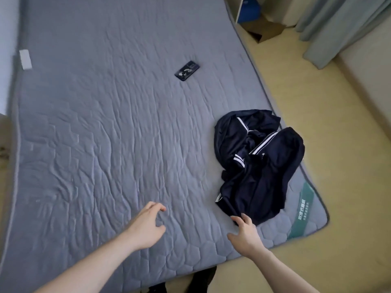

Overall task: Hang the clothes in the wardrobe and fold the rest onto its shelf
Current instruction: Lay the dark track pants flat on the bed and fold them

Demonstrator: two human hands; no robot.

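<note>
A crumpled dark navy garment (260, 163) with white stripes lies on the near right corner of the grey quilted mattress (105, 134). My right hand (245, 233) reaches to the garment's near edge, its fingertips touching the cloth, fingers spread and relaxed. To the left of the garment, my left hand (146, 225) hovers over the bare mattress, fingers loosely curled and holding nothing. No wardrobe is in view.
A black phone (187, 70) lies on the mattress further back. A white label (25, 59) sits near the mattress's left edge. Beyond the right edge are the yellow floor (317, 144), a cardboard box (266, 30) and grey-green curtains (342, 24).
</note>
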